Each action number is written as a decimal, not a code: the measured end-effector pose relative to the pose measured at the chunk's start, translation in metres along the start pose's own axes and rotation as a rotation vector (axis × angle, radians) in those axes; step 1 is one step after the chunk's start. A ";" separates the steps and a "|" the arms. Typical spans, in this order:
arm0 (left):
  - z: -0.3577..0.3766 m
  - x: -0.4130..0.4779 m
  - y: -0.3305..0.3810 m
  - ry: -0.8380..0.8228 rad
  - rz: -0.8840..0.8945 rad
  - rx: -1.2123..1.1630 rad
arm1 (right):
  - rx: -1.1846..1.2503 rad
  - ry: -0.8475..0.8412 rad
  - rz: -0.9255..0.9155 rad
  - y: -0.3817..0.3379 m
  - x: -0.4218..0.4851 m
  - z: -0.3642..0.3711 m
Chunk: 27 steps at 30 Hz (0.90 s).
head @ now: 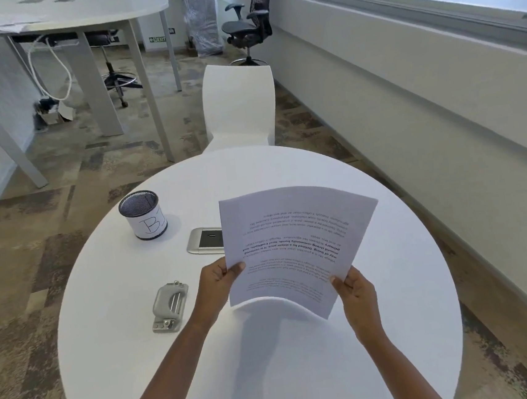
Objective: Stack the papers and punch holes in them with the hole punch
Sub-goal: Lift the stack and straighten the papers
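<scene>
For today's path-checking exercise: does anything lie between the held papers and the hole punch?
Nothing visible does: between the papers and the hole punch there is only bare table and the left hand holding them.

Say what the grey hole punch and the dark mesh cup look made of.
Grey hole punch: probably metal, matte grey body, shinier silver strip. Dark mesh cup: seemingly black wire mesh, fine grid visible; white paper label wrapped round it.
</scene>
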<state>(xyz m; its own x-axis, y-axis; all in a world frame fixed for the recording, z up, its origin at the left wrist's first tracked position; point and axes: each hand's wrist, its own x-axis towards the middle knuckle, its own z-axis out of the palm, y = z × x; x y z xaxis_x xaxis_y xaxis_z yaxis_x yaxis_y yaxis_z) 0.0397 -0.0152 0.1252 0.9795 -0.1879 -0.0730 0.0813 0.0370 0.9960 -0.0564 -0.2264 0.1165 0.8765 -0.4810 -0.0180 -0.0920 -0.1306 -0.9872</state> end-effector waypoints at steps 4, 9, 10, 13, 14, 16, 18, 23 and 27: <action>0.001 -0.004 -0.004 -0.022 -0.036 -0.025 | -0.017 -0.060 0.037 0.004 -0.001 -0.001; -0.003 -0.004 -0.009 0.034 -0.079 -0.132 | -0.150 -0.053 0.097 0.015 0.000 -0.008; -0.004 -0.004 -0.009 0.046 -0.089 -0.155 | -0.157 -0.058 0.127 0.017 0.000 -0.010; -0.007 -0.003 -0.012 0.080 -0.117 -0.230 | -0.107 -0.065 0.247 0.021 -0.004 -0.017; -0.008 -0.002 -0.015 0.096 -0.130 -0.262 | -0.056 -0.063 0.296 0.022 -0.006 -0.018; -0.007 -0.001 -0.019 0.145 -0.178 -0.327 | 0.081 -0.058 0.404 0.025 -0.010 -0.020; -0.004 -0.002 -0.026 0.202 -0.240 -0.398 | 0.246 -0.058 0.507 0.028 -0.014 -0.017; 0.015 -0.013 -0.039 0.304 -0.398 -0.585 | 0.582 -0.073 0.631 0.029 -0.024 0.004; 0.029 -0.022 -0.045 0.263 -0.428 -0.605 | 0.532 -0.027 0.561 0.026 -0.027 0.014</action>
<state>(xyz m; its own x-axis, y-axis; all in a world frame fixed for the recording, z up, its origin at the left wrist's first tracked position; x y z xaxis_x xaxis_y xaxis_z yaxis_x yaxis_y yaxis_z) 0.0094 -0.0410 0.0832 0.8457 -0.0709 -0.5290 0.4737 0.5565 0.6826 -0.0757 -0.2052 0.0887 0.7776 -0.3304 -0.5350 -0.2921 0.5637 -0.7726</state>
